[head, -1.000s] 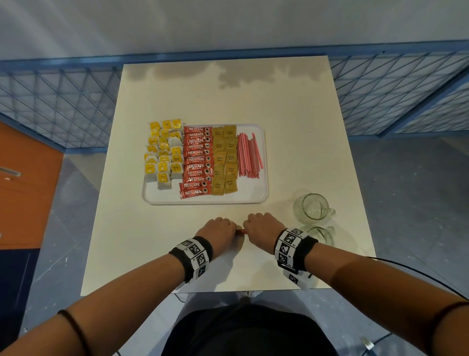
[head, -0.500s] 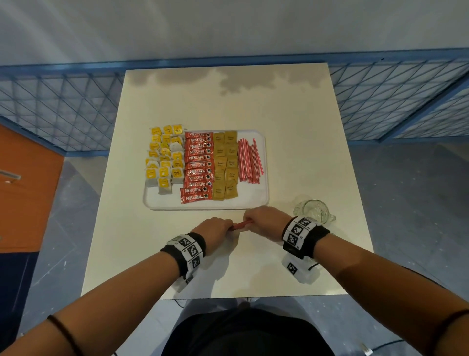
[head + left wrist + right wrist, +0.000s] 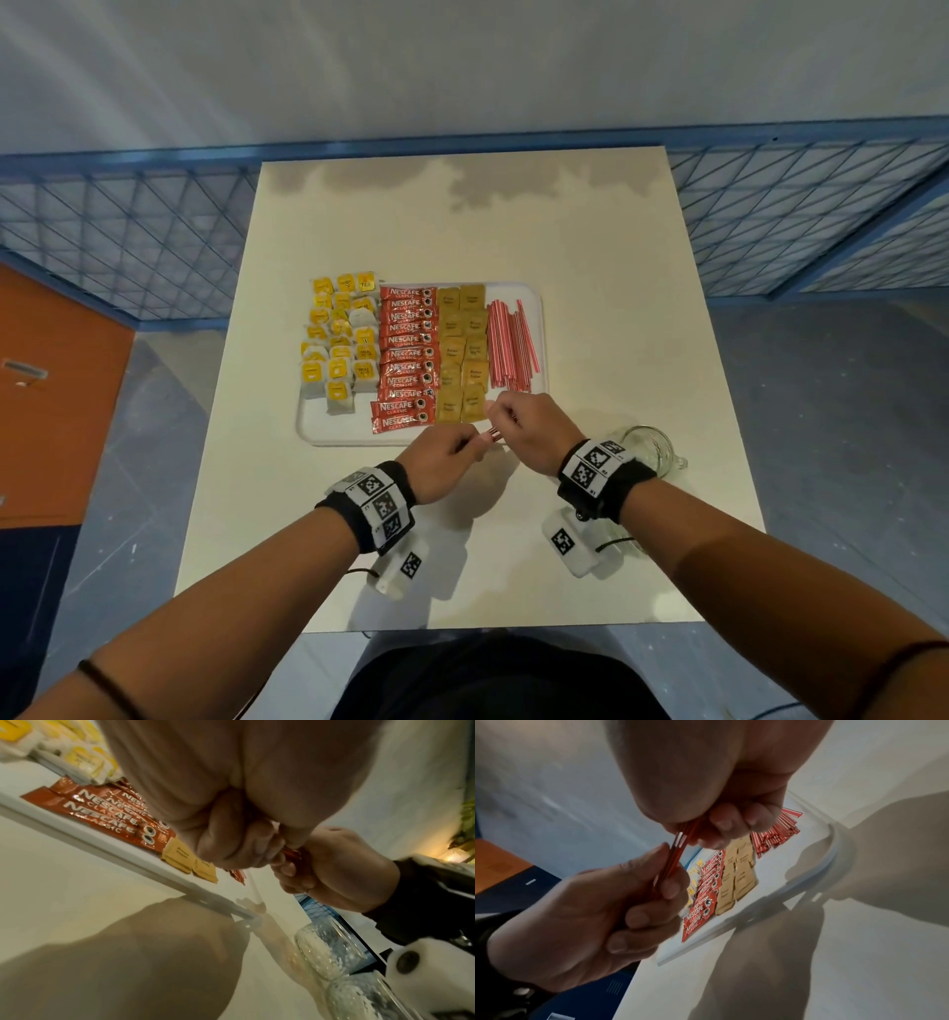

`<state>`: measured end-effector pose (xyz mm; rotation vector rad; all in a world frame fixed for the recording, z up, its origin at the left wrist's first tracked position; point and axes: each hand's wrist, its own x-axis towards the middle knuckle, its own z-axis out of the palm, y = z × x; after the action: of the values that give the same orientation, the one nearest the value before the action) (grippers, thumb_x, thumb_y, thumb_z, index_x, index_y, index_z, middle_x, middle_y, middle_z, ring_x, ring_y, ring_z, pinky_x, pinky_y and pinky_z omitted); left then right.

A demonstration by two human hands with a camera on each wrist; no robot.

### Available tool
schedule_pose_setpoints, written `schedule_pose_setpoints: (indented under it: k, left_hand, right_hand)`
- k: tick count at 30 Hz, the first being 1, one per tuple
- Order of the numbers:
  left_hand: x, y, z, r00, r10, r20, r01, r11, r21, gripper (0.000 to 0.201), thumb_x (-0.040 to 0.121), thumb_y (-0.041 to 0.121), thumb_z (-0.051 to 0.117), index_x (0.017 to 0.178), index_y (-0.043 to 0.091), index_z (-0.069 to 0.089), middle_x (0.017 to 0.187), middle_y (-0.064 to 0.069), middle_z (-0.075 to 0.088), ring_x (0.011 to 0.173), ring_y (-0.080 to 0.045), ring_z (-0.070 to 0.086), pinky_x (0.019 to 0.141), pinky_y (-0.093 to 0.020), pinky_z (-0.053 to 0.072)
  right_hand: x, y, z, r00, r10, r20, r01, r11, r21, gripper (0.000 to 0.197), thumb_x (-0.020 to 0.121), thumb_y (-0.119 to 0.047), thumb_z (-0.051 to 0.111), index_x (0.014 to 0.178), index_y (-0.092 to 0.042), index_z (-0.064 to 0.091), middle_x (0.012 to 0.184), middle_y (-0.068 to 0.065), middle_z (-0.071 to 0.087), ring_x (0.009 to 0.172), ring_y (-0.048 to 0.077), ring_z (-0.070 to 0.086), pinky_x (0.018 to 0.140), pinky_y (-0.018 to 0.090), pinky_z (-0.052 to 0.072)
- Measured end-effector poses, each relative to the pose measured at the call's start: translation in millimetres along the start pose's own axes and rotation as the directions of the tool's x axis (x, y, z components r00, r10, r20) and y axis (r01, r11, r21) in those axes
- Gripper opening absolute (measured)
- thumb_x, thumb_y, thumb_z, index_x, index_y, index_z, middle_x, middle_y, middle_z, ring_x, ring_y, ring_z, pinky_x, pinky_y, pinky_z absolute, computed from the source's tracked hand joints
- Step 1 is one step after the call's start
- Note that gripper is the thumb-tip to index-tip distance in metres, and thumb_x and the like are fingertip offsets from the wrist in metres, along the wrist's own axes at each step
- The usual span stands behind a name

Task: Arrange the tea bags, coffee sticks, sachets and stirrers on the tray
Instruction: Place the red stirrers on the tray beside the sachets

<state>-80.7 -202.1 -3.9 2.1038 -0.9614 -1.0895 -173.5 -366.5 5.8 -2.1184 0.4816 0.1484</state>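
Observation:
A white tray on the cream table holds rows of yellow tea bags, red coffee sticks, brown sachets and red-and-white stirrers. Just above the tray's near edge, both hands hold a small bundle of stirrers. My left hand grips its near end and my right hand pinches its far end. The right wrist view shows the bundle running between the right hand's fingertips and the left hand.
A clear glass mug stands to the right of my right wrist, and a second glass sits nearer the front edge. A blue mesh fence runs behind the table. The table's far half is bare.
Both hands have lifted off the table's front and moved forward to the tray's near edge, carrying the stirrer bundle. The right hand now reaches over the tray.

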Motion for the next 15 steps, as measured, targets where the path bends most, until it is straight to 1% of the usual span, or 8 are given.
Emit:
schedule_pose_setpoints:
  k: [2, 4, 6, 8, 9, 11, 12, 15]
  left_hand:
    - [1, -1, -3, 1.0, 0.01, -0.005, -0.01, 1.0, -0.008, 0.038, 0.107, 0.037, 0.045, 0.074, 0.025, 0.058, 0.068, 0.004, 0.053, 0.061, -0.01, 0.045, 0.06, -0.028, 0.035]
    - [4, -2, -4, 1.0, -0.007, -0.004, 0.007, 0.999, -0.047, 0.039, 0.108, 0.036, 0.042, 0.073, 0.025, 0.053, 0.066, 0.006, 0.05, 0.059, -0.011, 0.044, 0.059, -0.03, 0.035]
    - [8, -2, -4, 0.998, -0.056, -0.01, 0.053, 0.976, -0.21, 0.042, 0.108, 0.042, 0.038, 0.072, 0.022, 0.048, 0.06, 0.01, 0.044, 0.054, -0.012, 0.04, 0.054, -0.029, 0.034]
    - [15, 1, -6, 0.989, -0.146, 0.0, 0.131, 0.89, -0.436, 0.044, 0.107, 0.045, 0.035, 0.074, 0.019, 0.047, 0.056, 0.011, 0.04, 0.05, -0.013, 0.035, 0.049, -0.026, 0.031]
    - [18, 5, -9, 0.984, -0.179, 0.013, 0.16, 0.843, -0.514, 0.043, 0.109, 0.042, 0.034, 0.076, 0.017, 0.047, 0.055, 0.01, 0.039, 0.05, -0.013, 0.033, 0.047, -0.025, 0.03]
    - [24, 14, -14, 0.979, -0.201, 0.033, 0.182, 0.795, -0.579, 0.042, 0.111, 0.036, 0.03, 0.078, 0.016, 0.048, 0.056, 0.007, 0.037, 0.048, -0.012, 0.031, 0.044, -0.024, 0.028]
    - [28, 18, -17, 0.98, -0.191, 0.047, 0.182, 0.787, -0.59, 0.042, 0.111, 0.036, 0.029, 0.079, 0.016, 0.048, 0.058, 0.006, 0.037, 0.048, -0.012, 0.031, 0.044, -0.023, 0.028]
    - [40, 25, -23, 0.98, -0.181, 0.086, 0.194, 0.754, -0.628, 0.043, 0.111, 0.041, 0.029, 0.08, 0.018, 0.048, 0.061, 0.004, 0.038, 0.049, -0.013, 0.036, 0.045, -0.024, 0.031]
  right_hand:
    - [3, -3, -3, 1.0, 0.003, 0.025, -0.003, 1.0, 0.022, 0.039, 0.106, -0.032, 0.046, 0.077, -0.008, 0.055, 0.07, 0.008, 0.058, 0.062, 0.018, 0.047, 0.061, 0.037, 0.04]
    - [6, -8, -9, 0.999, 0.022, 0.039, -0.026, 0.994, 0.107, 0.029, 0.106, -0.034, 0.048, 0.09, -0.012, 0.06, 0.072, 0.0, 0.062, 0.064, 0.015, 0.056, 0.061, 0.033, 0.045]
    - [12, -10, -13, 0.994, 0.099, 0.04, -0.106, 0.946, 0.306, 0.017, 0.104, -0.032, 0.054, 0.112, -0.018, 0.06, 0.069, -0.006, 0.067, 0.057, 0.003, 0.057, 0.056, 0.023, 0.045]
    - [19, -8, -18, 0.987, 0.155, 0.038, -0.156, 0.884, 0.44, 0.027, 0.101, -0.029, 0.061, 0.126, -0.019, 0.057, 0.07, -0.005, 0.068, 0.053, 0.005, 0.054, 0.054, 0.022, 0.044]
    - [23, -7, -19, 0.986, 0.162, 0.035, -0.161, 0.877, 0.453, 0.027, 0.099, -0.028, 0.064, 0.125, -0.019, 0.059, 0.072, -0.003, 0.068, 0.054, 0.009, 0.053, 0.055, 0.025, 0.044]
    - [27, -7, -23, 0.989, 0.148, 0.031, -0.147, 0.889, 0.434, 0.015, 0.098, -0.028, 0.067, 0.103, -0.013, 0.069, 0.074, 0.004, 0.066, 0.055, 0.013, 0.049, 0.056, 0.029, 0.043]
    - [29, -7, -24, 0.987, 0.154, 0.035, -0.155, 0.891, 0.426, 0.02, 0.098, -0.027, 0.067, 0.092, -0.008, 0.07, 0.071, 0.007, 0.062, 0.054, 0.013, 0.047, 0.055, 0.029, 0.042]
    - [35, -13, -31, 0.982, 0.183, 0.036, -0.181, 0.89, 0.419, 0.031, 0.099, -0.027, 0.065, 0.076, -0.005, 0.067, 0.054, -0.003, 0.052, 0.05, 0.013, 0.041, 0.052, 0.026, 0.037]
